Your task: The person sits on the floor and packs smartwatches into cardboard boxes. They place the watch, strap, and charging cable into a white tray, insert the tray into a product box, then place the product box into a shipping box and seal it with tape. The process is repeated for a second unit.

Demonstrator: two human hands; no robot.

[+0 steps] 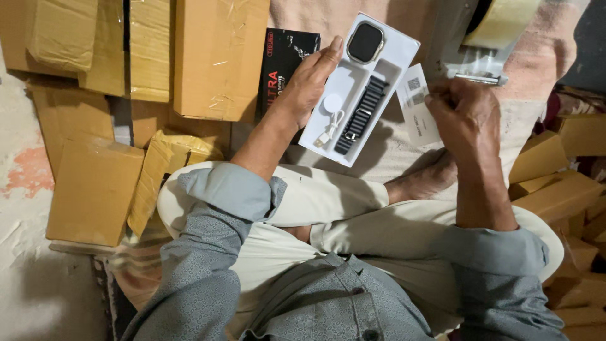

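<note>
Currently left hand clamps the white smartwatch tray, right hand pinches a paper leaflet — risk: tilted tray, unsecured charger slipping out.

Pale, worn floor along the left edge, with a pinkish blanket spread over the middle and right. Directly on the floor, taped brown cardboard boxes packed close together, touching one another at top left and left. On the blanket, a black box beside those cartons, a tape dispenser at the top, more cardboard boxes heaped at right.
</note>
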